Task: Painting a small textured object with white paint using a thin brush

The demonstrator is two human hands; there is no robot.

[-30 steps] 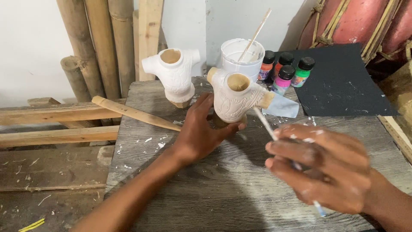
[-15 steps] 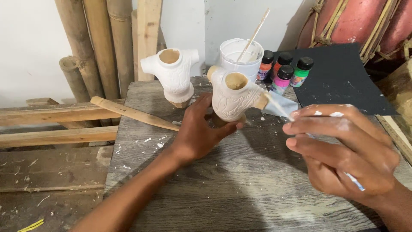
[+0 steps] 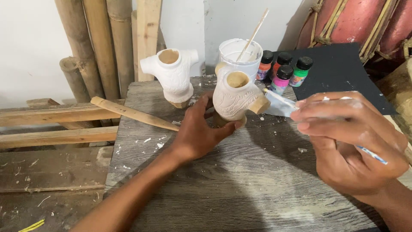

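Observation:
My left hand [image 3: 198,132] grips the base of a white-painted torso-shaped figure [image 3: 234,98] standing on the grey wooden table [image 3: 240,180]. The figure's neck and arm openings show bare tan wood. My right hand [image 3: 349,141], flecked with white paint, holds a thin paintbrush [image 3: 281,98] whose tip points at the figure's right arm stub. A second white torso figure [image 3: 173,76] stands behind, to the left, untouched.
A white paint cup [image 3: 236,53] with a wooden stick stands behind the figure. Several small paint bottles [image 3: 284,71] sit next to it, by a black sheet [image 3: 343,73]. A tapered wooden stick [image 3: 133,114] lies at the table's left edge. Bamboo poles [image 3: 92,43] lean against the wall.
My right hand has swung to the right and turned, bringing the brush from pointing up at the figure's front to lying level beside its right arm stub. My left hand stays put.

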